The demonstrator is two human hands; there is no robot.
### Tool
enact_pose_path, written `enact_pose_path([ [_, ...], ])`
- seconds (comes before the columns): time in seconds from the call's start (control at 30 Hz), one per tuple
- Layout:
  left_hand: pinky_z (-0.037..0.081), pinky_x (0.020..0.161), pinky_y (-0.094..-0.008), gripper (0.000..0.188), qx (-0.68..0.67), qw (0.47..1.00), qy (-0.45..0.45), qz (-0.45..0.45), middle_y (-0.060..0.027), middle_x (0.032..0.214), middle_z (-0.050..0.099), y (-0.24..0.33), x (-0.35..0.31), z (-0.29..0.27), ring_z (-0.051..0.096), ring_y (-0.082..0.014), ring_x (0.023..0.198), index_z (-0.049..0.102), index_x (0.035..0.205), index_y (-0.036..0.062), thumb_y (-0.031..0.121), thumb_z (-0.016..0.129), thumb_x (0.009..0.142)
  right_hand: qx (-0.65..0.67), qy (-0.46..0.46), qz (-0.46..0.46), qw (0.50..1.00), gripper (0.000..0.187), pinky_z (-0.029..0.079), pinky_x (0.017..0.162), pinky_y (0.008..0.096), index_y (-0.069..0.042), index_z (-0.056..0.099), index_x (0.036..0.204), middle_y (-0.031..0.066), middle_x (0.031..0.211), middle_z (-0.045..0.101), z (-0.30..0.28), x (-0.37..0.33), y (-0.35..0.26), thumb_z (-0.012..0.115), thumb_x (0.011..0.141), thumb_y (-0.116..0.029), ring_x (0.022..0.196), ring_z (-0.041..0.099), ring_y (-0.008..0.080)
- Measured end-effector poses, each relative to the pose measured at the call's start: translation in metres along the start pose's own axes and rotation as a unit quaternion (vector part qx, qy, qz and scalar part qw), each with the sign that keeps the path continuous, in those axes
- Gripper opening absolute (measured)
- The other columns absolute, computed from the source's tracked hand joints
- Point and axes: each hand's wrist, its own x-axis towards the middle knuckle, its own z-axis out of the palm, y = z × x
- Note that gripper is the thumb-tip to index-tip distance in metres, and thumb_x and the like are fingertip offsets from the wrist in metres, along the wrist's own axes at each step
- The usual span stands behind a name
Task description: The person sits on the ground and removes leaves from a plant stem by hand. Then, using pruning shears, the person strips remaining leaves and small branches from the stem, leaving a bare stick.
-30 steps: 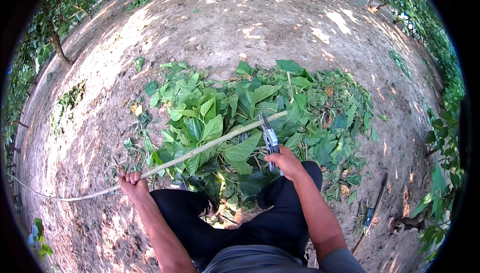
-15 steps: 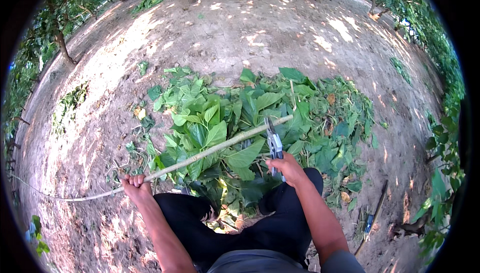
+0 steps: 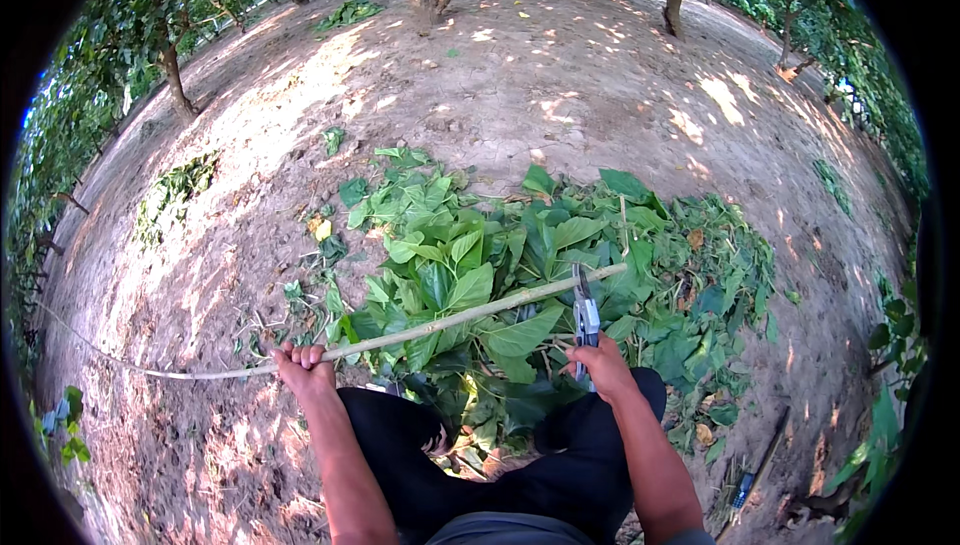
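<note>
My left hand (image 3: 303, 365) is closed round a long, pale, leafless branch (image 3: 450, 320). Its thin end trails away to the left, and its thicker cut end rises to the right above a heap of green leaves (image 3: 510, 255). Pruning shears (image 3: 586, 319) with grey and dark handles are gripped in my right hand (image 3: 600, 365). Their blades are at the branch, a little short of its thick end; whether they have bitten into the wood cannot be made out. Broad fresh leaves lie directly under the branch, between and ahead of my knees.
A thin stick and a small blue-and-dark object (image 3: 742, 490) lie on the dirt at the lower right. Smaller leaf piles (image 3: 178, 190) sit to the left and farther back. Tree trunks (image 3: 676, 0) stand at the far side, and leafy branches (image 3: 880, 425) reach in from the right.
The whole view has shifted, so the scene sits farther right and lower. Both hands keep their grips, and the shears remain at the branch near its thick end.
</note>
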Motion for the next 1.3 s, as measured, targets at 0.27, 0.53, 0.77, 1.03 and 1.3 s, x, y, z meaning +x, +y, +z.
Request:
enact_pose_path([
  [0.27, 0.024, 0.035, -0.0244, 0.046, -0.003, 1.000, 0.018, -0.010, 0.0049, 0.051, 0.027, -0.004, -0.007, 0.005, 0.024, -0.0087, 0.041, 0.047, 0.074, 0.0110, 0.045, 0.034, 0.101, 0.030, 0.002, -0.014, 0.999, 0.017, 0.042, 0.044, 0.0288, -0.003, 0.050, 0.087, 0.0034, 0.062, 0.051, 0.002, -0.007, -0.005, 0.063, 0.077, -0.010, 0.046, 0.051, 0.0136],
  [0.53, 0.023, 0.035, -0.0235, 0.045, 0.010, 0.999, 0.032, 0.005, 0.0050, 0.050, 0.030, 0.003, -0.008, 0.004, 0.024, -0.0078, 0.039, 0.047, 0.073, 0.0119, 0.044, 0.035, 0.102, 0.010, 0.011, -0.008, 1.000, 0.009, 0.037, 0.038, 0.0281, -0.003, 0.053, 0.079, 0.0037, 0.057, 0.052, 0.010, -0.008, -0.009, 0.061, 0.078, -0.006, 0.041, 0.049, 0.0138],
  [0.77, 0.022, 0.035, -0.0237, 0.045, 0.004, 0.999, 0.031, 0.008, 0.0050, 0.050, 0.030, 0.007, -0.005, 0.001, 0.023, -0.0081, 0.039, 0.047, 0.073, 0.0122, 0.046, 0.035, 0.101, -0.057, 0.030, -0.011, 0.998, 0.010, 0.036, 0.037, 0.0284, -0.004, 0.052, 0.078, 0.0023, 0.056, 0.049, 0.011, -0.007, -0.008, 0.061, 0.079, -0.006, 0.040, 0.046, 0.0129],
  [1.03, 0.022, 0.034, -0.0240, 0.045, 0.002, 0.999, 0.034, 0.016, 0.0049, 0.051, 0.028, -0.001, -0.006, 0.008, 0.023, -0.0086, 0.040, 0.045, 0.076, 0.0114, 0.047, 0.032, 0.101, -0.031, 0.052, -0.021, 0.998, 0.008, 0.039, 0.039, 0.0292, -0.002, 0.051, 0.082, 0.0040, 0.060, 0.052, 0.001, -0.004, -0.003, 0.058, 0.080, -0.006, 0.044, 0.049, 0.0132],
  [1.3, 0.027, 0.034, -0.0239, 0.044, -0.011, 1.000, 0.003, 0.020, 0.0042, 0.052, 0.028, 0.006, 0.001, -0.006, 0.024, -0.0081, 0.038, 0.043, 0.077, 0.0095, 0.043, 0.030, 0.103, 0.036, -0.050, 0.041, 0.997, 0.025, 0.049, 0.069, 0.0309, 0.005, 0.061, 0.097, 0.0101, 0.084, 0.064, 0.009, -0.034, 0.010, 0.061, 0.080, -0.014, 0.077, 0.064, 0.0186],
])
